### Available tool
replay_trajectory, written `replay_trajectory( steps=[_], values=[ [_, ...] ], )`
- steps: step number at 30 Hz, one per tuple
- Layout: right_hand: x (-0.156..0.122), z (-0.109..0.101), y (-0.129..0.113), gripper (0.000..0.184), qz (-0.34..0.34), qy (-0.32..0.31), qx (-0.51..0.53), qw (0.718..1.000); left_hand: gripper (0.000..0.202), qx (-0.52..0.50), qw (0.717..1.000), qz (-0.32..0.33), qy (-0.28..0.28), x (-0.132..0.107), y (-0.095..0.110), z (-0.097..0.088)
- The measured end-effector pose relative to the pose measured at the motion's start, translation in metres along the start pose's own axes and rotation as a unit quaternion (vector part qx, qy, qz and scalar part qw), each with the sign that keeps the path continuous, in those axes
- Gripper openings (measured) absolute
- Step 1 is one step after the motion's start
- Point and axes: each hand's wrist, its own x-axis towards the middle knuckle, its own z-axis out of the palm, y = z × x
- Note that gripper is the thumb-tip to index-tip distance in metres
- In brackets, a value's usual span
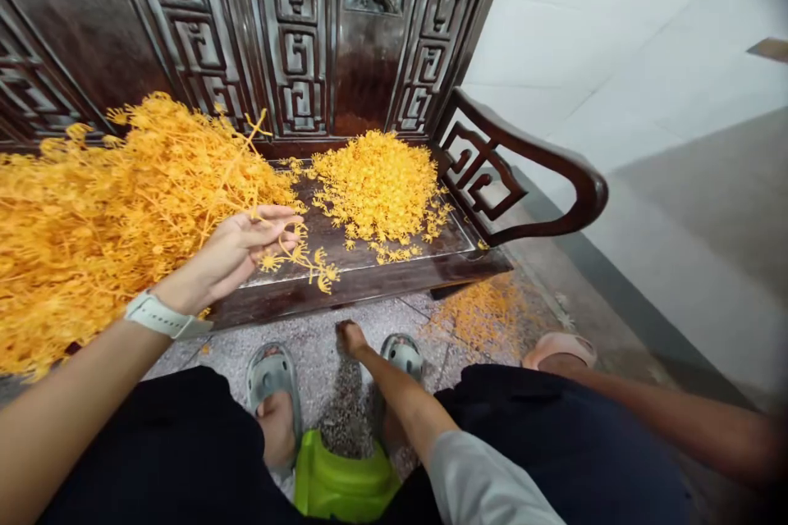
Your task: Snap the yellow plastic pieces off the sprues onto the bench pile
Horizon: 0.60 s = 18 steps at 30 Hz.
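Note:
My left hand, palm up over the bench seat, has its fingers curled around thin stems of a dried orange-yellow sprig. A large mass of the same branching sprigs spreads to its left. To its right, a heap of short orange-yellow pieces lies on the dark wooden bench seat. My right hand hangs low in a loose fist near the speckled floor, well below the seat. Nothing shows in it.
A carved dark wood backrest and curved armrest border the seat. Orange bits lie scattered on the floor. A co-worker's arm reaches toward a pink object. I see grey slides and a green stool below me.

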Motion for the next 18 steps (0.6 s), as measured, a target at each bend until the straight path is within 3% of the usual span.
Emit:
replay_trajectory(
  steps=[4, 7, 10, 12, 14, 16, 18],
  values=[
    [-0.006, -0.005, -0.011, 0.043, 0.03, -0.13, -0.066, 0.989, 0.022, -0.021, 0.999, 0.038, -0.016, 0.001, 0.005, 0.013],
    [-0.014, -0.02, -0.033, 0.04, 0.049, -0.244, -0.087, 0.965, 0.019, -0.011, 0.998, 0.054, -0.007, 0.003, 0.01, 0.014],
    [-0.032, -0.063, -0.062, 0.031, 0.052, -0.345, -0.07, 0.934, 0.02, -0.023, 0.998, 0.059, 0.017, 0.01, 0.016, 0.009],
    [-0.049, -0.111, -0.084, 0.045, 0.025, -0.361, -0.02, 0.932, 0.022, -0.045, 0.997, 0.064, 0.026, 0.015, 0.02, 0.005],
    [-0.065, -0.167, -0.106, 0.051, -0.039, -0.28, 0.068, 0.957, 0.024, -0.063, 0.996, 0.065, 0.027, 0.021, 0.023, 0.003],
    [-0.074, -0.223, -0.125, 0.04, -0.129, -0.084, 0.182, 0.971, 0.025, -0.075, 0.995, 0.049, 0.032, 0.026, 0.025, 0.007],
    [-0.077, -0.27, -0.138, 0.03, -0.178, 0.136, 0.269, 0.937, 0.025, -0.077, 0.996, 0.025, 0.038, 0.029, 0.025, 0.016]
  ],
)
